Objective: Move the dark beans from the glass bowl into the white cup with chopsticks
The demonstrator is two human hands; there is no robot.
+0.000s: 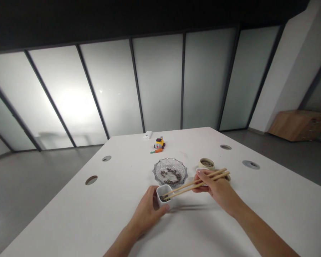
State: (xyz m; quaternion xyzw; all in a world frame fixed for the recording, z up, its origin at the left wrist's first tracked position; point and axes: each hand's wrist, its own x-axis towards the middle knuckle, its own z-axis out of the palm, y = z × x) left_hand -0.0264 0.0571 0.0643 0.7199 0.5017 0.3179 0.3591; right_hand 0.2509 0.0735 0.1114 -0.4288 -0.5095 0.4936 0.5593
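Note:
My left hand [147, 211] is wrapped round a small white square cup [164, 195] on the white table [96, 214]. In my right hand [215, 187] I grip a pair of wooden chopsticks [196, 184]. Their tips reach down into the cup, where something small and dark lies. Just behind the cup stands a clear glass bowl [170, 172] holding several small dark pieces. A small round cup [206, 163] sits behind my right hand, and another is mostly hidden by that hand.
Farther back on the table lie a small yellow toy car [159, 143], an orange carrot toy [157, 151] and a white box [148, 135]. Round cable holes [91, 180] dot the table. A wooden cabinet [299, 125] stands at the far right on the floor.

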